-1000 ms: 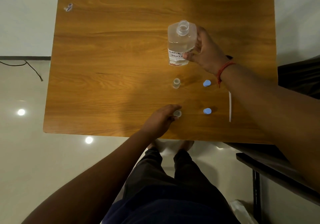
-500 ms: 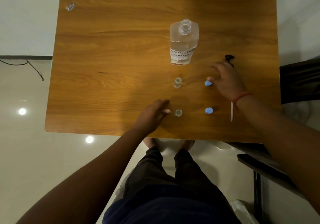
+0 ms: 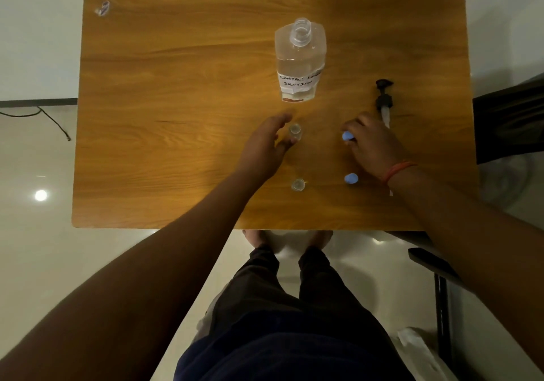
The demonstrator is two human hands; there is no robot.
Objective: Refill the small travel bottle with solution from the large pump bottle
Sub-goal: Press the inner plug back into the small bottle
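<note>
The large clear bottle (image 3: 299, 59) stands uncapped on the wooden table (image 3: 176, 115), with a handwritten white label. Its black pump head (image 3: 383, 98) lies on the table to the right. Two small open travel bottles stand in front: the far one (image 3: 295, 131) and the near one (image 3: 298, 184). My left hand (image 3: 265, 148) reaches around the far small bottle, fingers spread, thumb close to it. My right hand (image 3: 374, 145) pinches a blue cap (image 3: 347, 136) on the table. A second blue cap (image 3: 351, 178) lies near my right wrist.
A small wrapper-like scrap (image 3: 102, 8) lies at the table's far left corner. A dark chair (image 3: 506, 121) stands to the right of the table. A black cable (image 3: 44, 115) runs on the floor to the left. My legs are below the table's front edge.
My right hand let go of the large bottle and came down onto the far blue cap. My left hand left the near small bottle and moved up to the far one.
</note>
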